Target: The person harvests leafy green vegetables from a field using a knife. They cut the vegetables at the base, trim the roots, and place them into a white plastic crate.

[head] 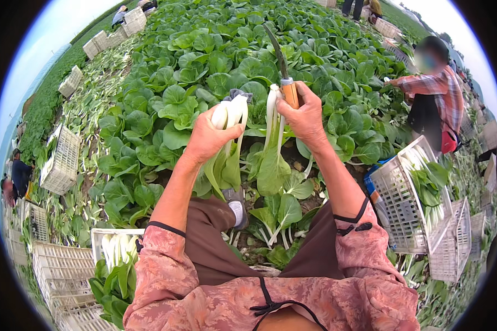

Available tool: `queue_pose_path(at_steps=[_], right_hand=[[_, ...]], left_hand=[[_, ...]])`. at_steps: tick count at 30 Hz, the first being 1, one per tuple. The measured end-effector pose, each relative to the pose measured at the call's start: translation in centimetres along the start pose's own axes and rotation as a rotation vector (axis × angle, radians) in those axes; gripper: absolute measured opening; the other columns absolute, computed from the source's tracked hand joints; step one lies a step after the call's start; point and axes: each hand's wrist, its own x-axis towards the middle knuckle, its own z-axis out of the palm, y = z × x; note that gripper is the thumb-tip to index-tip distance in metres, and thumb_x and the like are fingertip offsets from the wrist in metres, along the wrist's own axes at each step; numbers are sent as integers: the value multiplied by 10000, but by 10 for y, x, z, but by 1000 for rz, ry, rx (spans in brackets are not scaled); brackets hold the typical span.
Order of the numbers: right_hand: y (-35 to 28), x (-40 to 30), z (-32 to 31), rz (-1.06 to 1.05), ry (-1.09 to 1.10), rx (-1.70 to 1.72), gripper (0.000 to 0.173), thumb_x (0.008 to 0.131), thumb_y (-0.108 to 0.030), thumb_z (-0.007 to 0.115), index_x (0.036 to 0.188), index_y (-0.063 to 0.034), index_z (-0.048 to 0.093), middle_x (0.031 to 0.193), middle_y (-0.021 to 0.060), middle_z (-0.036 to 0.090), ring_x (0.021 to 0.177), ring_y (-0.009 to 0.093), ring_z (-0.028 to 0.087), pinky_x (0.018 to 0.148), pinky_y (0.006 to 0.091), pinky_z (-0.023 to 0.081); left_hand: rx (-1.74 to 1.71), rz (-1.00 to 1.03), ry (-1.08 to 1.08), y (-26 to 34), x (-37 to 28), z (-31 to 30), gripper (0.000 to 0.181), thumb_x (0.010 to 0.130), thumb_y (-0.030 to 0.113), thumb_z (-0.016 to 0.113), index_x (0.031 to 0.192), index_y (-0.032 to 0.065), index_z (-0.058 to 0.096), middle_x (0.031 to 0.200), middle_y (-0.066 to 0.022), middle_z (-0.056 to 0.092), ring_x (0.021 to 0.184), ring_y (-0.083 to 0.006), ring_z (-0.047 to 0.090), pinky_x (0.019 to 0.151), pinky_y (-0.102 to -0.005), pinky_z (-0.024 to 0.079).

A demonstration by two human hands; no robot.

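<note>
My left hand (213,134) is closed around a bunch of trimmed bok choy (231,116), white stem ends up and green leaves hanging down. To its right, my right hand (301,112) grips the wooden handle of a curved sickle knife (282,62), its dark blade pointing up. The same hand pinches leaf stalks of another bok choy (273,165) between thumb and fingers, its leaves hanging towards the ground. A grey shoe (237,211) shows below, between my knees. Loose leaves (289,213) lie or stand on the soil beneath my hands.
Growing bok choy (215,62) spreads ahead. A white plastic crate with bok choy (397,202) stands tilted at right; another crate (62,265) and a bunch of bok choy (116,277) are at lower left. A co-worker in a plaid shirt (451,91) crouches at right. Cut leaves litter the ground.
</note>
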Motion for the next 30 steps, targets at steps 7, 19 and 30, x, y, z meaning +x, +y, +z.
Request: queue_pose_path(at_steps=[7, 19, 30], right_hand=[[2, -13, 17, 82, -17, 281, 161, 847, -97, 688, 947, -37, 577, 769, -12, 572, 590, 49, 519, 493, 216, 446], [-28, -7, -24, 341, -245, -31, 234, 766, -111, 689, 966, -23, 607, 735, -12, 547, 581, 66, 482, 495, 236, 402], [-21, -31, -42, -268, -231, -528, 334, 822, -182, 709, 1079, -23, 566, 856, 161, 601, 733, 335, 575, 687, 374, 467]], left_hand=[[-469, -56, -12, -19, -1, 43, 381, 745, 45, 807, 1085, 52, 635, 991, -7, 675, 869, -102, 633, 783, -280, 530], [501, 283, 205, -20, 7, 45, 413, 717, 75, 756, 1099, 68, 599, 890, -79, 687, 787, -155, 658, 714, -314, 521], [-302, -93, -46, -16, 9, 17, 388, 753, -7, 747, 1121, 22, 626, 995, -37, 684, 857, -119, 642, 780, -283, 525]])
